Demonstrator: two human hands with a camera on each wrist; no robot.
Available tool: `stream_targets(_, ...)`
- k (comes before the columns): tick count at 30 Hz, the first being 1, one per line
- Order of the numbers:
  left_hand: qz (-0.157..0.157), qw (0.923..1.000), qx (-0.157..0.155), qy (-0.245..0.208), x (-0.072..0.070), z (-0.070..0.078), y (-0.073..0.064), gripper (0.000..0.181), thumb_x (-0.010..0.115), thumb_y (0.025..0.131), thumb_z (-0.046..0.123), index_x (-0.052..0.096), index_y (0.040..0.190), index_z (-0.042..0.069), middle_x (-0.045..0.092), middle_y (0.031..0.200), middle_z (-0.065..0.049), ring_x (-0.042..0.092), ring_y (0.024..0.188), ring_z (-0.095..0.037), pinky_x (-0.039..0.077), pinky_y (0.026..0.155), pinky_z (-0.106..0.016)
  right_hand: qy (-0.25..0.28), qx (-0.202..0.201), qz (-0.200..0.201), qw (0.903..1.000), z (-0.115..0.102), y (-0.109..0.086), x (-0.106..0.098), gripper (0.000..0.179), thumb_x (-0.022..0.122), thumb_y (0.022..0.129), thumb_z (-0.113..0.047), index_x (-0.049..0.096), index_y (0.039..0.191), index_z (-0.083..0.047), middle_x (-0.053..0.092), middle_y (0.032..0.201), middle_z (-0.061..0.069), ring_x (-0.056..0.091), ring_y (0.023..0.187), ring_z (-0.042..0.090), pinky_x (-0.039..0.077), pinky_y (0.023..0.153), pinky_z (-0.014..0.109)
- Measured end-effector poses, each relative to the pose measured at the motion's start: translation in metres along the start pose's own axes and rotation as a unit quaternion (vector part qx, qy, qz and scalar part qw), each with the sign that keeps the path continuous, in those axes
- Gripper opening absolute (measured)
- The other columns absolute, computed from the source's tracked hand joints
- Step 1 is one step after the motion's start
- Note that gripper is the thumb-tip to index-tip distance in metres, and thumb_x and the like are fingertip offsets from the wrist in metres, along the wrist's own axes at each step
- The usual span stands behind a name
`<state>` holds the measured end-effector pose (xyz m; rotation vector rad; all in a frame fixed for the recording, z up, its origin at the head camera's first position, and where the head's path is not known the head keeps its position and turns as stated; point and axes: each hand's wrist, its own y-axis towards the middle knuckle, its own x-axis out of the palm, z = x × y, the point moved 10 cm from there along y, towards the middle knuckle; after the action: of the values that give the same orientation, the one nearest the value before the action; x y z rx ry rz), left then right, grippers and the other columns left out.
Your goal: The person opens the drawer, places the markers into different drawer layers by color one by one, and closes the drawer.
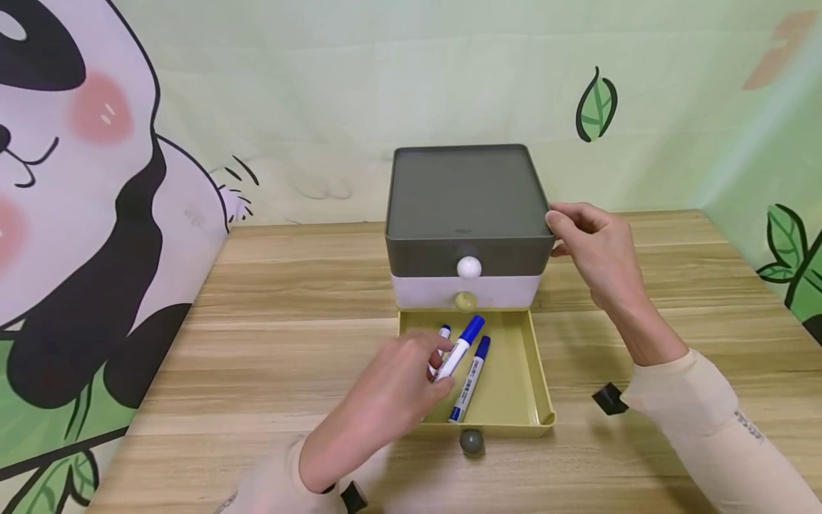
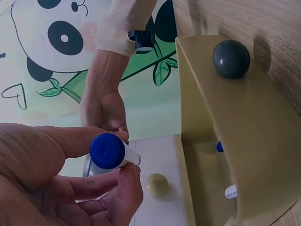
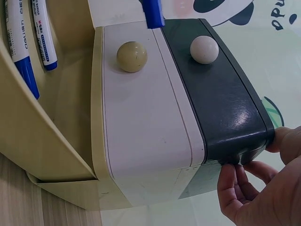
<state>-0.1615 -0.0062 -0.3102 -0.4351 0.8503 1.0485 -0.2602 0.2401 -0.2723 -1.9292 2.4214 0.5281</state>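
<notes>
My left hand (image 1: 401,375) pinches a whiteboard marker (image 1: 454,359), white with blue ends, between thumb and fingers. It is held tilted above the pulled-out yellow drawer (image 1: 520,378); its blue cap (image 3: 153,13) shows in front of the white tier in the right wrist view. Inside the drawer lie two more markers: one (image 1: 472,378) in full sight, the other (image 1: 444,332) partly behind the hand. With thumb on the top rim and fingers against the side, my right hand (image 1: 600,250) grips the right edge of the desktop drawer box (image 1: 469,193) at its dark grey top tier.
The white middle tier (image 1: 427,291) is closed, with a yellow knob (image 1: 465,301). A white knob (image 1: 469,268) sits on the grey tier, and a grey knob (image 1: 472,442) on the pulled-out drawer. The box stands on a wooden table (image 1: 289,285) before a panda-print backdrop (image 1: 321,107).
</notes>
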Motion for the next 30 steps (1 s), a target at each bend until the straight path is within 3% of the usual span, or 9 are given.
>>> stream_targets(7, -0.005, 0.9999, -0.012, 0.007, 0.009, -0.004, 0.005, 0.036, 0.080, 0.087, 0.007, 0.072, 0.121, -0.002, 0.067, 0.090, -0.005, 0.060, 0.081, -0.015, 0.053, 0.072, -0.027, 0.000, 0.002, -0.001, 1.0000, 0.001, 0.000, 0.000, 0.038, 0.068, 0.101, -0.024, 0.070, 0.126, 0.005, 0.070, 0.094, -0.004, 0.065, 0.085, 0.012, 0.058, 0.068, 0.023)
stream_targets(14, -0.023, 0.9989, -0.040, 0.005, 0.018, -0.013, 0.008, 0.038, 0.079, 0.088, 0.006, 0.070, 0.123, -0.003, 0.069, 0.097, -0.009, 0.061, 0.083, -0.017, 0.053, 0.069, -0.026, 0.003, 0.001, -0.001, 1.0000, 0.001, 0.000, 0.000, 0.038, 0.068, 0.101, -0.023, 0.070, 0.126, 0.005, 0.070, 0.095, -0.004, 0.065, 0.085, 0.012, 0.058, 0.068, 0.023)
stream_targets(24, -0.024, 0.9986, -0.045, 0.013, 0.026, -0.022, 0.013, 0.040, 0.081, 0.088, 0.009, 0.069, 0.124, -0.004, 0.070, 0.098, -0.011, 0.066, 0.087, -0.021, 0.057, 0.075, -0.031, 0.010, 0.000, 0.001, 0.9999, 0.000, 0.001, -0.001, 0.037, 0.068, 0.100, -0.022, 0.070, 0.125, 0.005, 0.071, 0.093, -0.004, 0.066, 0.085, 0.012, 0.057, 0.067, 0.023)
stream_targets(30, -0.014, 0.9979, -0.060, 0.019, 0.027, -0.026, 0.014, 0.048, 0.084, 0.088, 0.018, 0.068, 0.127, -0.005, 0.067, 0.124, -0.024, 0.066, 0.111, -0.037, 0.056, 0.094, -0.046, 0.010, 0.000, 0.001, 0.9999, 0.000, 0.001, -0.001, 0.037, 0.068, 0.100, -0.022, 0.070, 0.125, 0.005, 0.071, 0.092, -0.004, 0.066, 0.084, 0.012, 0.058, 0.067, 0.023)
